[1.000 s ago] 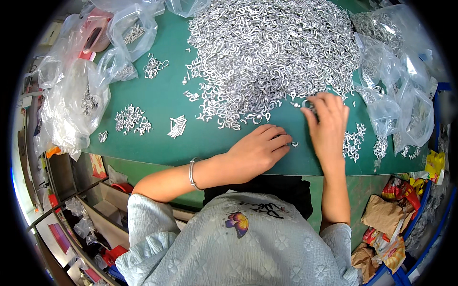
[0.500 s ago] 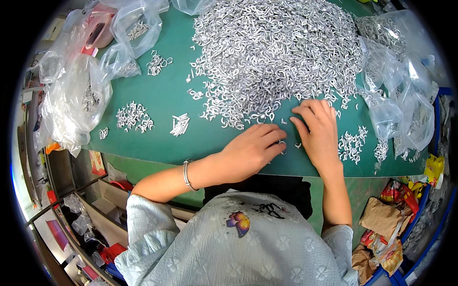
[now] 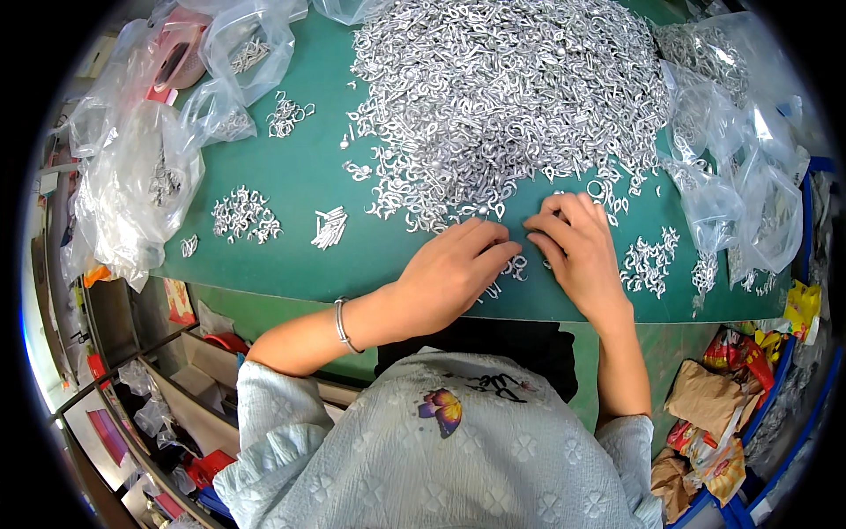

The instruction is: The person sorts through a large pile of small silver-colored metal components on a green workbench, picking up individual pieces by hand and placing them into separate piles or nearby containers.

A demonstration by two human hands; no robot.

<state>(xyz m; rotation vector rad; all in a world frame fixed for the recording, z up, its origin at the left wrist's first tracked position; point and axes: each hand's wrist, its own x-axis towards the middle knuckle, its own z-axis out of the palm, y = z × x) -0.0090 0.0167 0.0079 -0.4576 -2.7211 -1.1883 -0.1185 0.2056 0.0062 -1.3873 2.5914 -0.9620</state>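
A large heap of small silvery metal pieces [image 3: 511, 97], many curved or hooked, covers the far middle of the green table [image 3: 352, 282]. At its near edge my left hand [image 3: 454, 271] is bent over the tabletop, its thumb and fingers drawn together; anything at the fingertips is hidden. Several loose silvery pieces [image 3: 513, 267] lie beside and under that hand. Facing it, my right hand [image 3: 577, 251] has curled fingers with thumb and forefinger close together, and what they hold, if anything, is too small to make out. A narrow gap separates the hands.
Sorted on the left are curved pieces [image 3: 245, 214], straight pins [image 3: 330, 227] and rings [image 3: 287, 115]. More curved pieces [image 3: 650, 262] lie right of my right hand. Clear plastic bags [image 3: 141, 194] of parts flank the left side, with others [image 3: 758, 203] on the right. A pink basket [image 3: 181, 57] stands far left.
My left hand has shifted slightly left, showing more loose pieces beside it. My right hand has moved a little left and down, its thumb now closer to the forefinger.
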